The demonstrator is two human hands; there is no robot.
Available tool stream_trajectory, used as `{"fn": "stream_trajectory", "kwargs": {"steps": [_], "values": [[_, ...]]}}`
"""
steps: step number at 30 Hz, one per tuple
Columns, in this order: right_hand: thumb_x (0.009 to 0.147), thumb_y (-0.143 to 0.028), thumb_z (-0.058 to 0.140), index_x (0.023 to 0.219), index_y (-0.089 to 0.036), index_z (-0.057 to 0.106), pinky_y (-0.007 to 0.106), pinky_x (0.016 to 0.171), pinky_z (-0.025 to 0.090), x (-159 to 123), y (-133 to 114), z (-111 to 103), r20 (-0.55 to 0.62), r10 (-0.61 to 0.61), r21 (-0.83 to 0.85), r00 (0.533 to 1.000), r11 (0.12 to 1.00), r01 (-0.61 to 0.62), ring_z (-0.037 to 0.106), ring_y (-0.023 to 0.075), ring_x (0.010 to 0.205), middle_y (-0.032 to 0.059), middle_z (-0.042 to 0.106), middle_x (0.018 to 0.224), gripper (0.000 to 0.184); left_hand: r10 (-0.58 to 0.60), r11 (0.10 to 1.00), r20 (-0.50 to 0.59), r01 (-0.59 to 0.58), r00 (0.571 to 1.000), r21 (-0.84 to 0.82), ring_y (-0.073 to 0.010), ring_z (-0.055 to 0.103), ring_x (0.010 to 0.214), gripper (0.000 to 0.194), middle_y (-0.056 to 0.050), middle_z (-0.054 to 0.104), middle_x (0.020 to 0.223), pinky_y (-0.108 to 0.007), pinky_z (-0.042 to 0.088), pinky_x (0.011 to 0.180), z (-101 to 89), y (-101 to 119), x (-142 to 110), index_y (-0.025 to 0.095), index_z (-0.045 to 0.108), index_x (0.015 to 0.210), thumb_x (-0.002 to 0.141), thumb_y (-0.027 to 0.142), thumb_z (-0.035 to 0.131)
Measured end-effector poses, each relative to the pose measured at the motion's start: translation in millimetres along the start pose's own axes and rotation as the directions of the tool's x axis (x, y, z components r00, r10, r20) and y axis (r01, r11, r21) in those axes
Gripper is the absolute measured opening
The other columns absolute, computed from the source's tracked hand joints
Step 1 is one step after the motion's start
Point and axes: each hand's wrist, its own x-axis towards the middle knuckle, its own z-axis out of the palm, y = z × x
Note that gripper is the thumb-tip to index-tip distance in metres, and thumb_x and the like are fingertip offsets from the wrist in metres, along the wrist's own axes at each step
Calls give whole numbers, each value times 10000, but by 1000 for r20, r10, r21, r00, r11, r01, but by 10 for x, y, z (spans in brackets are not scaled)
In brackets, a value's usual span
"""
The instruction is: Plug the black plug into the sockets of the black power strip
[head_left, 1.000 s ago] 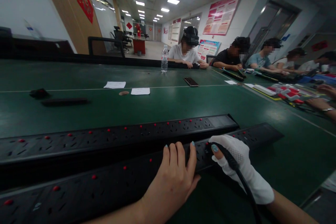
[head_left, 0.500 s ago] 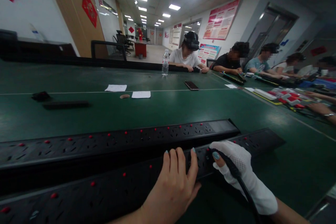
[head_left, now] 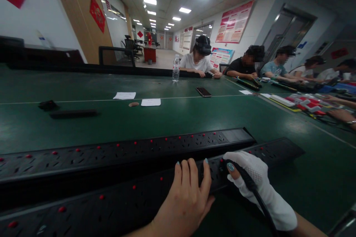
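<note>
A long black power strip [head_left: 122, 203] with red dots along it and rows of sockets lies nearest me, slanting up to the right. My left hand [head_left: 185, 196], bare, lies across this strip, its fingers bent over the top and its thumb low on the near side. In a white glove with the thumb tip bare, my right hand [head_left: 256, 181] is closed around a black plug [head_left: 243, 177] at the strip's sockets, just right of my left hand. A black cable [head_left: 263, 207] runs down from the plug. How far the plug sits in a socket is hidden by the fingers.
A second power strip [head_left: 167, 148] lies just behind. Farther across the green table [head_left: 172, 118] are a dark bar [head_left: 73, 113], paper slips [head_left: 151, 102], a phone [head_left: 204, 92] and a water bottle [head_left: 176, 68]. Several people sit along the far side and right, near red and white parts [head_left: 307, 103].
The view has shifted slightly, so everything sits a little lower and farther right. Both hands keep the same hold on the strip and the plug.
</note>
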Motion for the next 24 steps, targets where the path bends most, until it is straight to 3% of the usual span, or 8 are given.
{"fn": "stream_trajectory", "kwargs": {"steps": [14,24], "values": [[784,-291,508,877,-188,592,281,601,450,-47,66,55,7,-11,-47,1000,999,11,592,156,623,36,636,732,163,14,1000,29,-14,999,9,-350,546,1039,526,-236,548,1140,-460,459,839,-18,-16,-13,90,390,1294,906,434,301],[805,-286,487,850,-193,587,269,577,456,25,-27,-1,-22,-21,-55,1000,998,20,603,151,596,33,649,725,144,21,1000,35,-21,999,10,-352,546,1039,508,-233,550,1139,-464,462,837,-14,-7,-10,93,392,1290,908,416,304]]}}
